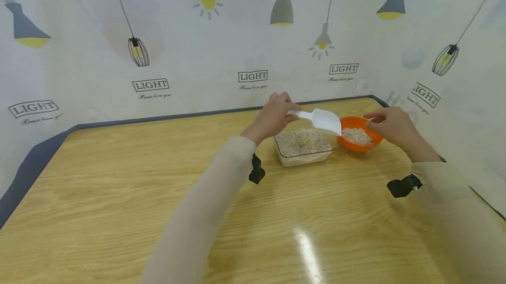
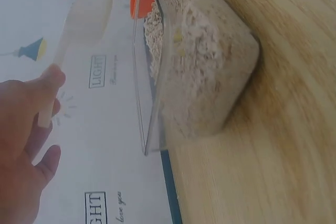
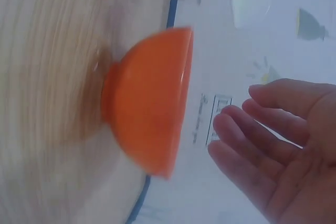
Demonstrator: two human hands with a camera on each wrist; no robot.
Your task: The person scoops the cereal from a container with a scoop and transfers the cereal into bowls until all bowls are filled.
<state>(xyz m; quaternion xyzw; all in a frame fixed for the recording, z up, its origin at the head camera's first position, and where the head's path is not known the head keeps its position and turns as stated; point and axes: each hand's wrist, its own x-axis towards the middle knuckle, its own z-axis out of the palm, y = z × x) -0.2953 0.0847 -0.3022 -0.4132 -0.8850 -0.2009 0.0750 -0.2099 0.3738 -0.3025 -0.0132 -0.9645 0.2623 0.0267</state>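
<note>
My left hand [image 1: 275, 114] pinches the handle of a white plastic scoop [image 1: 326, 120] between thumb and fingers. The scoop is held above the gap between a clear rectangular container [image 1: 306, 161] and an orange bowl [image 1: 357, 147], its front edge overlapping the bowl's rim in the head view. Rolled oats [image 2: 202, 61] fill the container nearly to its rim. More oats [image 1: 357, 136] lie inside the bowl. My right hand [image 1: 393, 126], fingers loosely bent and holding nothing, hovers just above the bowl's right rim; in the right wrist view a space shows between the fingertips and the bowl [image 3: 149, 103].
The wooden table [image 1: 138, 196] stretches to the left and front. Behind it and along the right side hangs a pale sheet [image 1: 189, 46] printed with lamps. Black wrist cameras are strapped to both sleeves.
</note>
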